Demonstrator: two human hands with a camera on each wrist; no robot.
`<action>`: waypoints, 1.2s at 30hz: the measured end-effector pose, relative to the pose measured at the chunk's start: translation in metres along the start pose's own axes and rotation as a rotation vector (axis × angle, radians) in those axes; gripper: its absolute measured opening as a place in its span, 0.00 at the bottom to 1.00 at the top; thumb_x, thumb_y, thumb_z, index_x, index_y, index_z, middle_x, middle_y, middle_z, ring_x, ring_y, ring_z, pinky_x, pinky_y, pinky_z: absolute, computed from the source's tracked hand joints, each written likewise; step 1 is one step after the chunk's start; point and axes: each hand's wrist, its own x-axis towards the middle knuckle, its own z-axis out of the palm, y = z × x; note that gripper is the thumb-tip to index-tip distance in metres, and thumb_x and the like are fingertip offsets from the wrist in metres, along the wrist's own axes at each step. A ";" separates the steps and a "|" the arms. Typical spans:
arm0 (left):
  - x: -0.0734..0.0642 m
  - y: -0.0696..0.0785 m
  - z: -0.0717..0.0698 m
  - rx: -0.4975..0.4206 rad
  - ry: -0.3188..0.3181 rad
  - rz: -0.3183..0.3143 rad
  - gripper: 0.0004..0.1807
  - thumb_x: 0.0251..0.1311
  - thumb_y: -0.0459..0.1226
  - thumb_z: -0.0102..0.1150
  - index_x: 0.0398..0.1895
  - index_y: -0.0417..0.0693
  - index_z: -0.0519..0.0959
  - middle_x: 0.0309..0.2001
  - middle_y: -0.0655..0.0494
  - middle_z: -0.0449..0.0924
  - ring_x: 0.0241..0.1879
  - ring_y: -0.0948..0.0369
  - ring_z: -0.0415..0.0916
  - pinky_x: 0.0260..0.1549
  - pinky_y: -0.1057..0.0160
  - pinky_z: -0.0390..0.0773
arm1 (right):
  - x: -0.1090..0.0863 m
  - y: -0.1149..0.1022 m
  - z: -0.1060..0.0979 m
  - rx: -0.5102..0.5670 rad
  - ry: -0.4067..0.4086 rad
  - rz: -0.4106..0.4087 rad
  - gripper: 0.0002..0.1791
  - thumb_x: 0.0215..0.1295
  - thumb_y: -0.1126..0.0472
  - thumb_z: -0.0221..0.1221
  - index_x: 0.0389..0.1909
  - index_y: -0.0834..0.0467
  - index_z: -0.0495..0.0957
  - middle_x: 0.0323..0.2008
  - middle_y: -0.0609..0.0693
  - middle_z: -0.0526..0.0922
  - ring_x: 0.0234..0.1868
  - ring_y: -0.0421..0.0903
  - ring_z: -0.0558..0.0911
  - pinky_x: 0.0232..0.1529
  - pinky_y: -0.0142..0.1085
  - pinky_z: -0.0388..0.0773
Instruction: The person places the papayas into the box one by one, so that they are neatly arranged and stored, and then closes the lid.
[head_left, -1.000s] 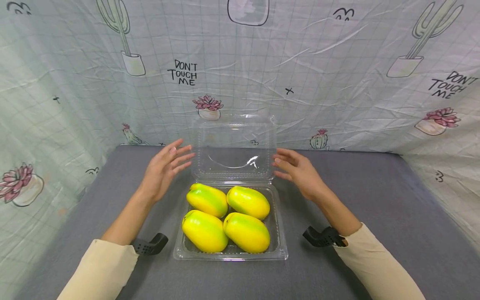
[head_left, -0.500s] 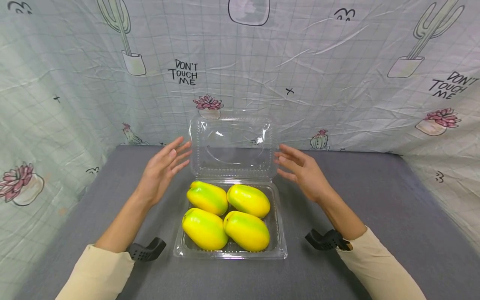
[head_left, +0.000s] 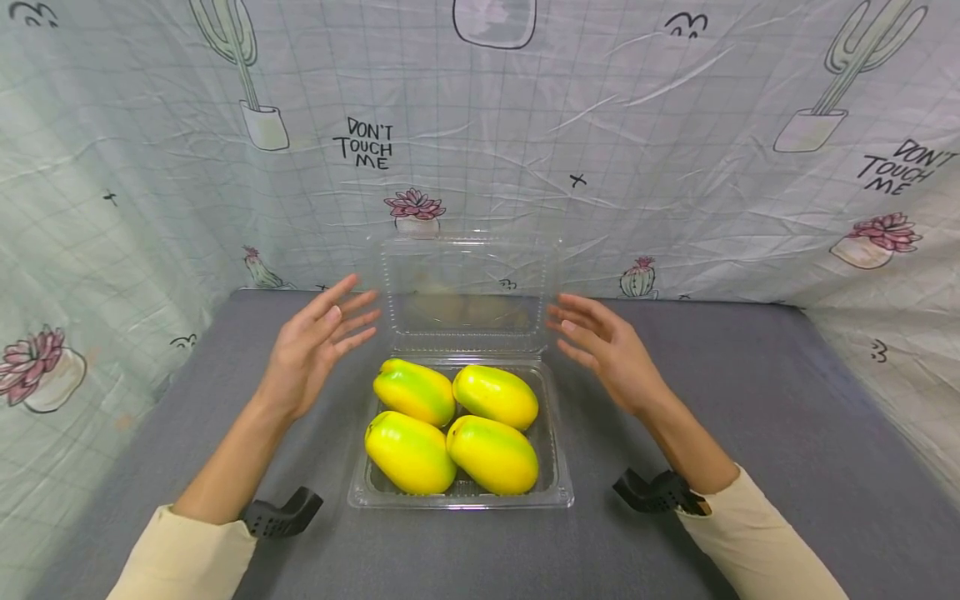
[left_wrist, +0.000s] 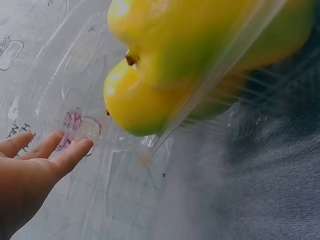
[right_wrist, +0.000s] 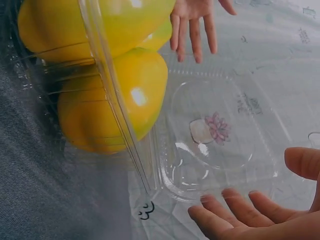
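Observation:
A clear plastic clamshell box stands on the grey cloth with several yellow-green mangoes in its base. Its hinged lid is raised at the back. To the left of the lid is my left hand, fingers spread and fairly straight, holding nothing. My right hand faces it from the other side, fingers loosely extended beside the lid's right edge. In the right wrist view, the fingertips lie close to the lid's rim; whether they touch it I cannot tell.
A grey cloth covers the table. Behind it and along the sides hangs a pale curtain printed with cacti and lettering. Each forearm wears a black wrist mount near its cream sleeve.
My left hand has drawn slightly left, away from the lid, and my right hand a little to the right. The lid's tilt has shifted slightly. The mangoes stay in the base.

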 end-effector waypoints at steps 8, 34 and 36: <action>-0.010 0.001 0.008 0.050 -0.030 0.050 0.28 0.73 0.34 0.39 0.74 0.37 0.50 0.67 0.29 0.53 0.65 0.37 0.56 0.61 0.55 0.64 | -0.011 -0.001 0.000 -0.050 -0.015 -0.022 0.30 0.72 0.59 0.52 0.70 0.65 0.55 0.67 0.65 0.62 0.67 0.58 0.63 0.63 0.42 0.64; -0.050 -0.003 0.018 0.242 -0.134 0.241 0.31 0.66 0.24 0.39 0.72 0.34 0.49 0.69 0.29 0.51 0.70 0.43 0.50 0.66 0.62 0.52 | -0.049 0.013 0.008 -0.250 -0.029 -0.177 0.25 0.74 0.66 0.47 0.69 0.65 0.59 0.70 0.57 0.61 0.70 0.51 0.60 0.61 0.29 0.63; -0.054 -0.004 0.018 0.251 -0.150 0.235 0.32 0.65 0.22 0.38 0.72 0.34 0.48 0.70 0.30 0.49 0.71 0.44 0.48 0.67 0.62 0.51 | -0.053 0.013 0.007 -0.273 -0.032 -0.179 0.24 0.75 0.65 0.46 0.69 0.64 0.60 0.70 0.56 0.61 0.70 0.51 0.60 0.62 0.29 0.62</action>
